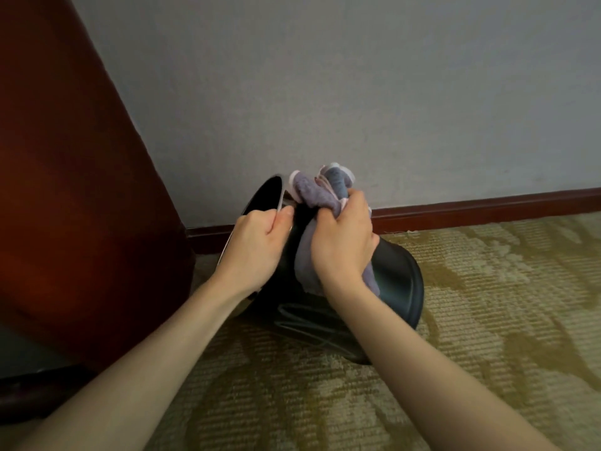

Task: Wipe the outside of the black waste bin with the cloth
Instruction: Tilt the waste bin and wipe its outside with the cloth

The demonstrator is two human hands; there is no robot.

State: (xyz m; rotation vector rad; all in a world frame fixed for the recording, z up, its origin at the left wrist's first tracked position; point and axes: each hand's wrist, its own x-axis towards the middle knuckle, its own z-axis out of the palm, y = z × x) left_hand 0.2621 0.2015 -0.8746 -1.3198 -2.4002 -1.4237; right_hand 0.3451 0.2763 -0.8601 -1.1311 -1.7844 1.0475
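Bin (pixel 396 288) black, tipped on side on carpet (pixel 487 320) near wall (pixel 357 92), mouth toward wooden panel (pixel 65 190) — I see only dark inside, contents unreadable. Left hand (pixel 257 245) clamps rim (pixel 279 196), fingers curled over it. Right hand (pixel 341 242) clutches bunched grey cloth (pixel 317 193) — pressed against bin's upper side.

Dim, soft indoor light, slightly blurred throughout.
Wide-angle distortion tilted the skirting board (pixel 487 203) at 3 o'clock; the bin (pixel 400 281) carried a faint sheen.
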